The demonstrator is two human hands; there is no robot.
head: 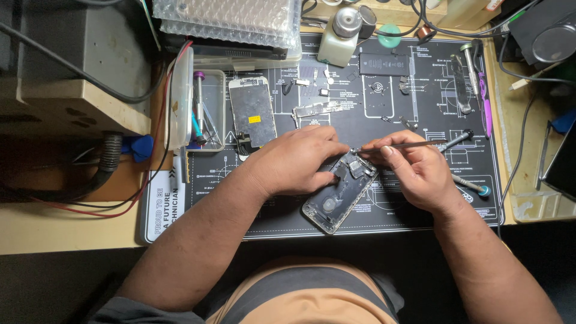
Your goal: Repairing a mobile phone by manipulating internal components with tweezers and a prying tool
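Observation:
An opened phone body [339, 195] lies tilted on the black repair mat [420, 204]. My left hand [298, 159] rests on its upper left side, fingers pressing on the frame. My right hand [417, 168] holds thin metal tweezers [399, 146], whose tip reaches the top end of the phone body where small parts show. The two hands nearly meet over the phone's top corner.
A detached phone screen [253, 113] and a clear tray of tools [204, 108] lie at the mat's left. A logic board [317, 110], a black battery [384, 63], a liquid bottle [342, 37], screwdrivers [474, 183] and a purple tool [485, 105] lie around.

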